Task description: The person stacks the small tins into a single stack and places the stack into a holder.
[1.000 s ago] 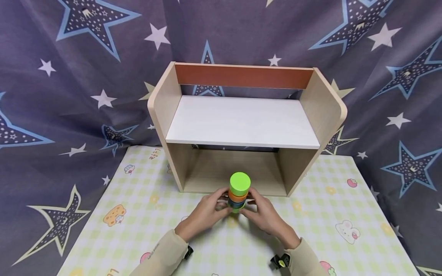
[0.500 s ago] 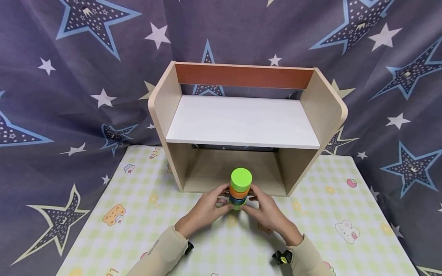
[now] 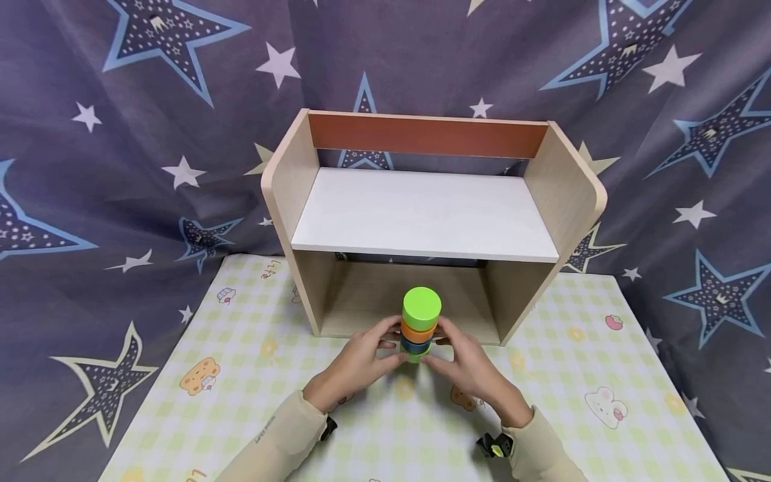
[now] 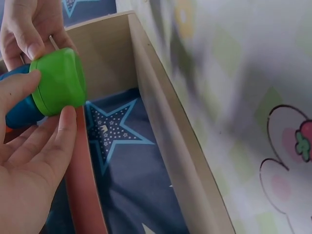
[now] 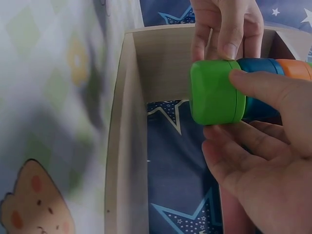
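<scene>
In the head view a stacked cylinder (image 3: 421, 309) stands upright between both hands, in front of the shelf's lower opening. It has a bright green top, orange and blue bands and a green bottom. My left hand (image 3: 360, 365) pinches its left side, thumb toward me and fingers behind. From the right, my right hand (image 3: 468, 367) grips it the same way. The left wrist view shows the green bottom part (image 4: 61, 80) between thumb and fingertips, with the blue band beside it. In the right wrist view, my right thumb presses near the seam of the green part (image 5: 214, 92).
A wooden two-level shelf (image 3: 421, 214) with a white middle board and a reddish-brown back rail stands at the back of the table. A checked cloth with cartoon prints (image 3: 241, 402) covers the tabletop. Behind hangs a dark curtain (image 3: 421, 53) with stars.
Both hands have moved the cylinder slightly up and forward, toward the shelf. Their hold on it looks the same.
</scene>
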